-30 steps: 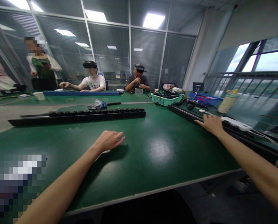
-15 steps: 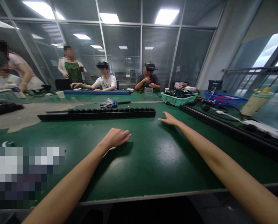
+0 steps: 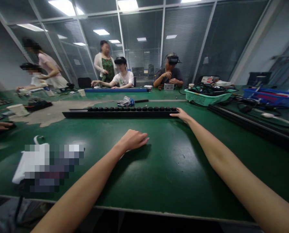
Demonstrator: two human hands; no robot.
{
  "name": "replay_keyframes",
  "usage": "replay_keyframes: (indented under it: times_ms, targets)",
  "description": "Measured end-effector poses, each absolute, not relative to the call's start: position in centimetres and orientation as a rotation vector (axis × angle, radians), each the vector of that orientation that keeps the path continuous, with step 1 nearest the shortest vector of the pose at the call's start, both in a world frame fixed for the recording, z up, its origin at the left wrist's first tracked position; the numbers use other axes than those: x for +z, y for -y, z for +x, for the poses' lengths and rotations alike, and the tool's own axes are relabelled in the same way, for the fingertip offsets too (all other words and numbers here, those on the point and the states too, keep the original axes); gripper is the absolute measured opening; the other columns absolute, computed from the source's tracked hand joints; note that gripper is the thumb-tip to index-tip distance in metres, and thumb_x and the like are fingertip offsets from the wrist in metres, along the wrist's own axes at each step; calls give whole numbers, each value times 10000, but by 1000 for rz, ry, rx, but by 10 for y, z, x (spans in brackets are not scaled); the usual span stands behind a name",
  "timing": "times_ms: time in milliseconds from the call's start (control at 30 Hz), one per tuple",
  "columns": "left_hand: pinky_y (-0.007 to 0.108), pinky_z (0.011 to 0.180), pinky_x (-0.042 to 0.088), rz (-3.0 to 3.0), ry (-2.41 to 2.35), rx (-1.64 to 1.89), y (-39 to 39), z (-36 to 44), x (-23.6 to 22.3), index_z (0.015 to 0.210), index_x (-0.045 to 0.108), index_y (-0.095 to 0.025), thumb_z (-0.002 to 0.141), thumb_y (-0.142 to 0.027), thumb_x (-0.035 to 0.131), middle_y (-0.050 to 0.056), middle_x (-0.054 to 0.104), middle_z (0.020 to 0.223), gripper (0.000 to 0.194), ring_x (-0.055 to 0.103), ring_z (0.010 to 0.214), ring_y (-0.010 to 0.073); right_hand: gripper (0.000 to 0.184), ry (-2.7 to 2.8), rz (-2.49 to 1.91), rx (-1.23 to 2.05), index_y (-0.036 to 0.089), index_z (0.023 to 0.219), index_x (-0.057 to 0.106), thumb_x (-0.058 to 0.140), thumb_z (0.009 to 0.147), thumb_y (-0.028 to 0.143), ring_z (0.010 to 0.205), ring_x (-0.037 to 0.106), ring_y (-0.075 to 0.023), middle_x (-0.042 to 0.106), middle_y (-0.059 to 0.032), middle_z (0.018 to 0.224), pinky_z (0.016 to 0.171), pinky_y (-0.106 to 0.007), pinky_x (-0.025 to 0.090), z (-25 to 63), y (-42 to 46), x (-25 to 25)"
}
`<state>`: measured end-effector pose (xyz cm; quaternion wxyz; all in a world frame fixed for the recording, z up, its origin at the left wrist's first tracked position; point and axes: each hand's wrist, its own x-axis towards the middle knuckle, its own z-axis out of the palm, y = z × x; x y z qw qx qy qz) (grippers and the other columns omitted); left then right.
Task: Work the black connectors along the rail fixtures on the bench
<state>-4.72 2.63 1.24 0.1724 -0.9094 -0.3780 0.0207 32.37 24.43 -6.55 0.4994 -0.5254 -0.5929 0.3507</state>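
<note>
A workshop for assembly work — long green-matted workbenches (image 3: 173, 181), a teal basket of cables (image 3: 202, 100), glass partitions with blinds (image 3: 185, 42)

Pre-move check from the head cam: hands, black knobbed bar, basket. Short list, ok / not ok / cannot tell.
1. Left hand palm down over the green bench mat, nothing visible in it: ok.
2. Right hand holding nothing: ok.
3. Right fingers in contact with the black knobbed bar: cannot tell; they are at its right end.
4. Bar lying flat on the mat: ok.
5. Green basket of cables apart from the bar: ok.
</note>
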Motion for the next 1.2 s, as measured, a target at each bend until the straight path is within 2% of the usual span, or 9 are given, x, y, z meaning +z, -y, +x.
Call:
replay_keyframes:
  times_ms: [100, 333, 567, 800, 933, 1200]
  targets:
    - [288, 551, 311, -2580, 1062, 101, -25, -43, 10, 923, 673, -209, 1094, -447, 331, 76, 761, 790, 451, 707, 679, 217, 979, 1417, -1281, 907, 193, 1455, 535, 953, 579, 325, 1507, 429, -309, 477, -167, 1617, 1274, -489, 300, 328, -245, -62]
    - [271, 567, 358, -2623, 1000, 96, -24, -36, 3, 927, 672, -205, 1088, -439, 356, 74, 771, 811, 425, 727, 701, 203, 839, 1385, -1304, 1002, 192, 1320, 582, 940, 563, 251, 1429, 521, -283, 554, -156, 1541, 1247, -417, 360, 329, -242, -56]
    - [288, 596, 425, -2637, 972, 109, -22, -34, -2, 972, 699, -211, 1084, -427, 358, 85, 778, 835, 418, 745, 735, 225, 671, 1385, -1306, 996, 250, 1133, 649, 940, 529, 248, 1368, 573, -291, 689, -75, 1352, 1207, -469, 419, 328, -247, -57]
    - [334, 627, 475, -2674, 1024, 83, -20, -41, -5, 970, 712, -210, 1078, -471, 357, 117, 776, 833, 454, 739, 732, 260, 788, 1424, -1341, 892, 235, 1154, 652, 984, 455, 387, 1307, 617, -330, 697, -97, 1302, 1152, -512, 485, 330, -247, -73]
    - [315, 650, 469, -2663, 1069, 29, -20, -49, -1, 949, 706, -217, 1078, -475, 365, 102, 773, 828, 447, 733, 727, 236, 838, 1451, -1401, 823, 240, 1168, 619, 985, 442, 444, 1260, 638, -340, 675, -111, 1328, 1093, -527, 531, 332, -231, -69]
    - [302, 637, 439, -2580, 1179, 50, -22, -62, 6, 973, 711, -230, 1086, -510, 312, 85, 772, 853, 500, 718, 728, 230, 798, 1572, -1362, 901, 244, 1084, 558, 996, 448, 449, 1151, 661, -319, 702, -53, 1094, 1122, -516, 495, 329, -169, -54]
